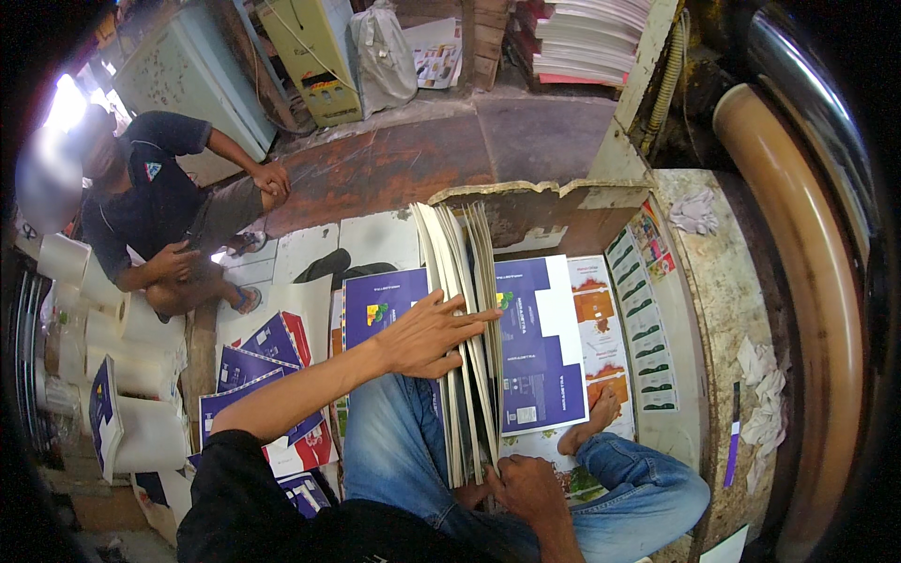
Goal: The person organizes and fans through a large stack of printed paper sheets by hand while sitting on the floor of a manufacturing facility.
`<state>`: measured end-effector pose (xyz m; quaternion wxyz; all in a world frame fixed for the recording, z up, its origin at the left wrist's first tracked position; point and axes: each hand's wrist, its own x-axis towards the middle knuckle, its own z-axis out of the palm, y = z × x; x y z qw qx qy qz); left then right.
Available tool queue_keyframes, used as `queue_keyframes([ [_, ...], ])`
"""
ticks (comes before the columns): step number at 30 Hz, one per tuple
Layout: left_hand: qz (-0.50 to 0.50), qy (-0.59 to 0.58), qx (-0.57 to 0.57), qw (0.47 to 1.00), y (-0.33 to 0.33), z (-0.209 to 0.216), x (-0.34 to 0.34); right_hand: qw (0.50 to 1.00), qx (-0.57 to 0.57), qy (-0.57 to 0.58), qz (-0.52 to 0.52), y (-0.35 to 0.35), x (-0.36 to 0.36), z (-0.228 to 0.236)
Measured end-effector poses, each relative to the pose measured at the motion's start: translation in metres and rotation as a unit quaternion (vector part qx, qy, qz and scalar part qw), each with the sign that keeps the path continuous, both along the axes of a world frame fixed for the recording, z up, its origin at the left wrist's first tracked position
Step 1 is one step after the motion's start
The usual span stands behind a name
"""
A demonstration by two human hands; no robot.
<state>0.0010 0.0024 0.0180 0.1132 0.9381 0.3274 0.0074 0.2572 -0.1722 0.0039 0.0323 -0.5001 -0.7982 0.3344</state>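
Note:
An upright bundle of printed card sheets [460,235] stands on edge between my knees, its pale edges facing up and fanned into several groups. My left hand [422,336] lies across those upper edges, fingers stretched and spread toward the right. Down at the bundle's near end, my right hand [530,486] is closed around the sheets' lower corner, with part of its grip hidden. Right of the bundle lies a purple-and-white printed sheet [540,366] with a stepped cut edge. Another purple sheet [375,289] shows on the left, partly covered by my forearm.
Loose purple and red printed sheets [267,361] lie to the left. A seated person [155,202] is at the far left. A worn wooden board [563,211] borders the far side. To the right are a stained ledge [723,328], crumpled rags [765,394] and a large brown roller [798,235].

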Motion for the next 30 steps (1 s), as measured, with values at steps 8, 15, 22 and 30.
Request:
queue_keyframes([
  [8, 0.002, -0.069, 0.038, 0.997, -0.004, -0.012, -0.005, 0.999, 0.020, 0.022, -0.024, -0.004, 0.006, -0.006],
  [15, 0.003, -0.071, 0.032, 0.997, -0.005, -0.009, -0.004, 0.998, -0.060, 0.004, -0.034, 0.010, 0.001, 0.024],
  [22, 0.045, -0.111, 0.027, 0.992, -0.010, -0.009, -0.005, 0.991, -0.113, 0.025, -0.066, 0.065, 0.038, 0.045],
  [30, 0.177, -0.174, 0.022, 0.969, -0.017, -0.019, 0.005, 0.886, -0.201, -0.301, -0.288, 0.138, 0.107, -0.117],
])
